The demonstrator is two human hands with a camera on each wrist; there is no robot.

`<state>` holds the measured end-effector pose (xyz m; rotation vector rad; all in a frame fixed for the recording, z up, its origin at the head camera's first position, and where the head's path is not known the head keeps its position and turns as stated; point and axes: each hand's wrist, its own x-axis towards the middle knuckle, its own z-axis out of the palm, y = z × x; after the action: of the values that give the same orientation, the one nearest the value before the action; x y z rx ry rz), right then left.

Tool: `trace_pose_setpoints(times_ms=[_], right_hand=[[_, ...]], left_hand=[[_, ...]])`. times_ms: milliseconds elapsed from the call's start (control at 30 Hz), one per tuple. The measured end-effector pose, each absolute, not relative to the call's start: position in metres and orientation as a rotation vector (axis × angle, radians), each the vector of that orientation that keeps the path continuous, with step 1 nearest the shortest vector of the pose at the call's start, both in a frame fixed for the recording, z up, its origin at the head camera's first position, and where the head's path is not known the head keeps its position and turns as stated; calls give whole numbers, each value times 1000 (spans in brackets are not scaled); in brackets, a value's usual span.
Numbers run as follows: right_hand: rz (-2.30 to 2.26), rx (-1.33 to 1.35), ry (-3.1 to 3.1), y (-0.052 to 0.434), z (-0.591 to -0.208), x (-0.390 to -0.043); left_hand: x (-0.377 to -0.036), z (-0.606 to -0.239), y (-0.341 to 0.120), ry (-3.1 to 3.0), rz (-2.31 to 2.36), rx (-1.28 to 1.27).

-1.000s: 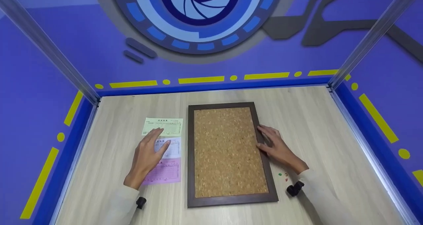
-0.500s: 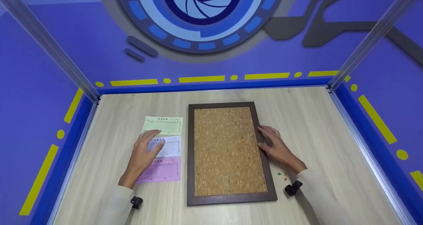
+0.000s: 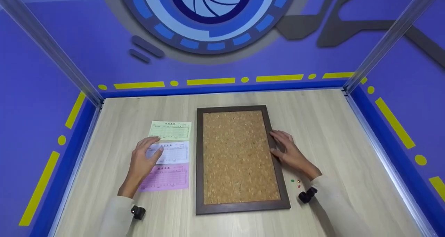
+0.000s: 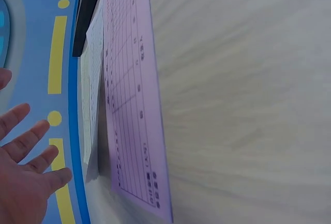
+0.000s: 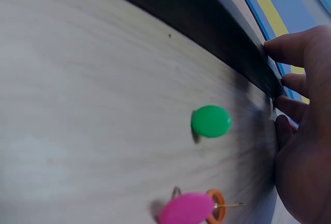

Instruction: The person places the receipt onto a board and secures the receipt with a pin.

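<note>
Left hand [image 3: 142,159] is hovering open-fingered over white slip [image 3: 171,152]; right hand [image 3: 290,154] is resting flat, fingers straight, against corkboard [image 3: 239,157] frame.

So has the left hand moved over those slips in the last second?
Yes. The left hand has drawn back toward the person: its fingertips, earlier at the green slip, now rest on the white slip.

we see white slip [image 3: 171,152]: printed form, flat, middle of a column of three near the desk's left edge | cork board [image 3: 239,158]: dark wooden frame, flat at the desk's centre, long side running front to back, just right of the slip
</note>
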<state>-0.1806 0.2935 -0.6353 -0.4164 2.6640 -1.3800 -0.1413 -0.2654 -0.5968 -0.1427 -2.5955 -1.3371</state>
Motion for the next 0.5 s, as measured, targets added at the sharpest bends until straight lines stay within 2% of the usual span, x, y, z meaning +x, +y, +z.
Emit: trace_pose_setpoints(times_ms=[500], right_hand=[[-1398, -437, 2667, 297, -639, -180]], left_hand=[[-136, -603, -294, -2609, -1444, -52]])
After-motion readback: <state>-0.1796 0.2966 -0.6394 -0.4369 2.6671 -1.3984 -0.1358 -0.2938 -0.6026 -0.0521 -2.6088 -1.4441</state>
